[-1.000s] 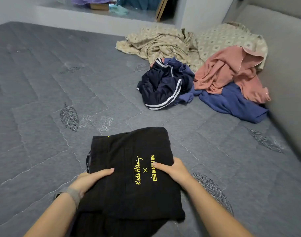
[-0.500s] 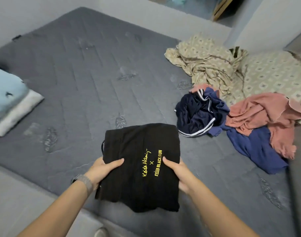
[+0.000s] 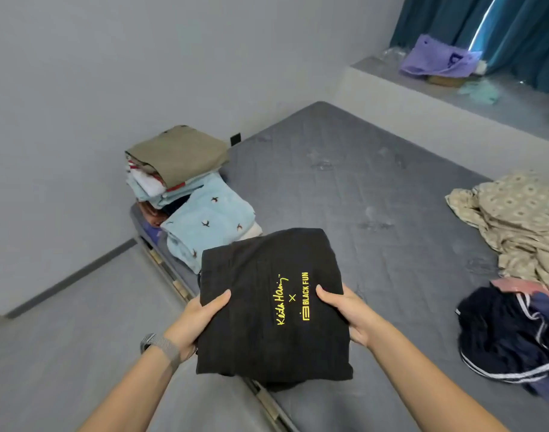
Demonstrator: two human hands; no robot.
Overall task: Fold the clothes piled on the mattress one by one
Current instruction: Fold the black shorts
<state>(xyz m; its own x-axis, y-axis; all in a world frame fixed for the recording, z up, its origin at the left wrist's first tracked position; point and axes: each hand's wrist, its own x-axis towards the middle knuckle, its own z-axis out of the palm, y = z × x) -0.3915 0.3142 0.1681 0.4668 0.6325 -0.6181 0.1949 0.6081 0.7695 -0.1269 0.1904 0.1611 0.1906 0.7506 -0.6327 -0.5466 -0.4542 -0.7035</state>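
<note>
Both hands, left hand and right hand, gripped a folded black garment, with a folded stack beyond the left hand.

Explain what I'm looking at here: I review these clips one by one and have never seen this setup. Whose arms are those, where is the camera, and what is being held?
There is no machine. A person wears a wide-angle camera on the head, looking forward and down, so the two bare arms reaching in from the bottom are their own.

The left hand, with a watch on its wrist, and the right hand each grip a side of a folded black garment with yellow lettering, lifted above the edge of the grey mattress.

At the mattress's left corner sit stacks of folded clothes. At the right lie clothes not yet folded: a beige patterned cloth and a navy piece with white stripes.

A ledge by the curtain holds a purple item.
</note>
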